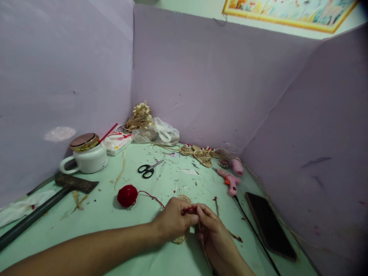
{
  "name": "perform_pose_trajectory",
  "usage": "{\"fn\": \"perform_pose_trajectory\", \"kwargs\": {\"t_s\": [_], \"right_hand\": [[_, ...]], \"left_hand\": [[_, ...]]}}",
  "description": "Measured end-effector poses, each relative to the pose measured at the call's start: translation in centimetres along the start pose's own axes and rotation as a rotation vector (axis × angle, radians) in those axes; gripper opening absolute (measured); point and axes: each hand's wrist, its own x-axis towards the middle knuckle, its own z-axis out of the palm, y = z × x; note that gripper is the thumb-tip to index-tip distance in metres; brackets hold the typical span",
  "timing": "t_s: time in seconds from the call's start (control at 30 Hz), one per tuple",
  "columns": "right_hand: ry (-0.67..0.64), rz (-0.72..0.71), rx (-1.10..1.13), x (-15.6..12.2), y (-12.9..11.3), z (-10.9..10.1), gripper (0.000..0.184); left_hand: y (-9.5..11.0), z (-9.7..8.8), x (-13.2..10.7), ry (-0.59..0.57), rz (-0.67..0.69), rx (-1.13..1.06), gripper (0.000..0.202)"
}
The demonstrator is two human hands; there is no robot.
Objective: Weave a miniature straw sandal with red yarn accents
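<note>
My left hand is closed in a pinch on red yarn. Close beside it, the fingers of my right hand pinch the same yarn, and a thin brownish strand or stick runs down from them along the palm. What lies between the fingertips is partly hidden. The yarn trails left to a dark red yarn ball on the table. Under my hands lies a coil of straw-coloured cord, mostly covered by them. Two thin sticks with red ends, one a short stick, lie right of my hands.
Black-handled scissors lie behind the yarn ball. At right are a pink glue gun with a black cable, a phone and a pink spool. Woven straw pieces lie at the back; a white mug and a hammer-like tool sit left.
</note>
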Motion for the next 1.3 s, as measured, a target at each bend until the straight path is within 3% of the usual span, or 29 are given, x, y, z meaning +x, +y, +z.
{"fn": "perform_pose_trajectory", "kwargs": {"t_s": [0.3,0.7,0.93,1.1,1.3], "right_hand": [[0.096,-0.056,-0.058,0.1,-0.3,0.0,0.021],[0.106,-0.062,-0.026,0.0,0.0,-0.1,0.020],[0.082,-0.085,-0.063,0.1,0.1,0.1,0.022],[0.132,-0.151,-0.363,0.5,0.3,-0.5,0.028],[0.144,-0.178,-0.440,0.3,-0.2,-0.3,0.028]], "left_hand": [[0.0,-1.1,0.3,-0.018,-0.129,-0.152,0.029],[-0.9,-0.9,0.5,-0.054,-0.060,-0.145,0.045],[-0.4,-0.7,0.6,0.061,-0.141,-0.041,0.025],[0.7,-1.0,0.8,0.099,-0.178,-0.028,0.011],[1.2,-1.1,0.6,0.080,-0.176,0.028,0.013]]}}
